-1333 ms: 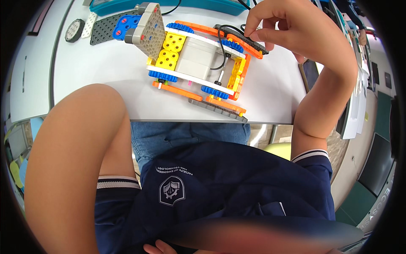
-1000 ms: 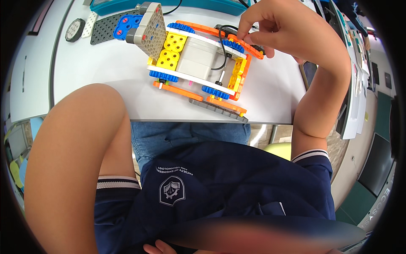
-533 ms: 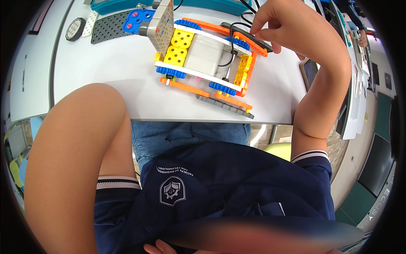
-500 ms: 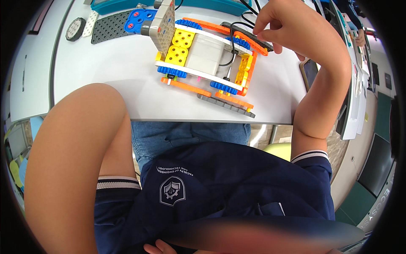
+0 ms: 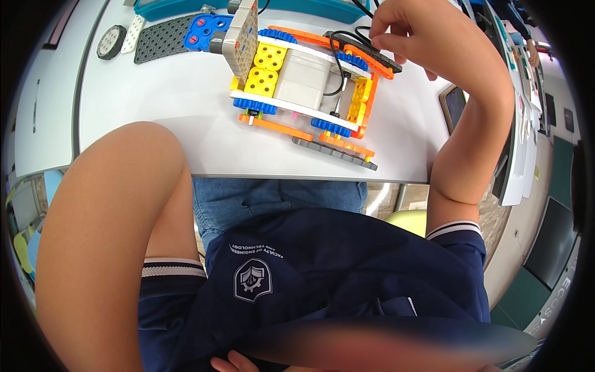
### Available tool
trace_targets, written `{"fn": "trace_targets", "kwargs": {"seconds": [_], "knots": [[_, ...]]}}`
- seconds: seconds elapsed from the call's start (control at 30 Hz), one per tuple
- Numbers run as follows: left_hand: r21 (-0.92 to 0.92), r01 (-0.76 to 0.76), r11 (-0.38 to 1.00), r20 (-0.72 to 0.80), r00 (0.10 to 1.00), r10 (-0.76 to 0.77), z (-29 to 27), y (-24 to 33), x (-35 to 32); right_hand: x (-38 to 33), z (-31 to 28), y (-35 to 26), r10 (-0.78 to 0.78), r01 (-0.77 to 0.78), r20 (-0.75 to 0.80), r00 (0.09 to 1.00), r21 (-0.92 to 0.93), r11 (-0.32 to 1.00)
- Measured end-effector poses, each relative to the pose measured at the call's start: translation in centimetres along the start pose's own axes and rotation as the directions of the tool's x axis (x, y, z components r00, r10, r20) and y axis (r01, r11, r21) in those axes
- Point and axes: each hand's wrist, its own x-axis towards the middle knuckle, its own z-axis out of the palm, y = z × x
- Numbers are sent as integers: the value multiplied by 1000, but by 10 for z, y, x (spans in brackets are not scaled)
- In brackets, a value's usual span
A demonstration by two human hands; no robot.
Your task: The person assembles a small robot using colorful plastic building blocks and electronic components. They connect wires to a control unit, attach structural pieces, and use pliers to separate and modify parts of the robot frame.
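Observation:
On the table stands a walking-machine model (image 5: 304,79) of plastic building pieces, with a grey motor box, yellow blocks, blue gears and orange and grey legs. At its far right, my right hand (image 5: 418,31) is raised with curled fingers. Its fingertips close at a thin black cable (image 5: 364,37) that runs toward the model; the exact grip is partly hidden. My left arm is bent sharply back, elbow over the table's near edge. Only a few curled fingers of my left hand (image 5: 234,362) show at the lower edge; anything inside them is hidden.
A wheel (image 5: 111,43), a white perforated strip (image 5: 131,34) and a dark grey perforated plate (image 5: 164,40) lie at the far left. Behind the model is a teal tray (image 5: 186,11). A phone (image 5: 454,104) lies beside my right forearm. Another table (image 5: 46,105) adjoins on the left.
The model has shifted slightly to the right. My right hand has moved a little, its fingers curling more at the cable. My left hand stays where it was.

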Motion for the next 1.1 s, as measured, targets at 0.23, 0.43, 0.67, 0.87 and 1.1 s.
{"fn": "trace_targets", "kwargs": {"seconds": [0.23,0.43,0.67,0.87,1.1], "knots": [[-10,7,1000,8,1000,-7,1,-1,0,10,18,15,-355,420,-297,886,191,887],[-16,12,1000,10,1000,-12,1,-1,0,6,17,15,-362,491,-416,834,258,832],[-23,19,1000,12,1000,-19,1,-1,1,10,22,-2,-409,683,-628,662,281,674],[-29,22,999,18,1000,-21,2,-1,2,18,36,-26,-573,904,-750,329,74,421],[-36,28,999,29,999,-27,3,-1,3,29,50,-29,-534,898,-749,392,186,398]]}}
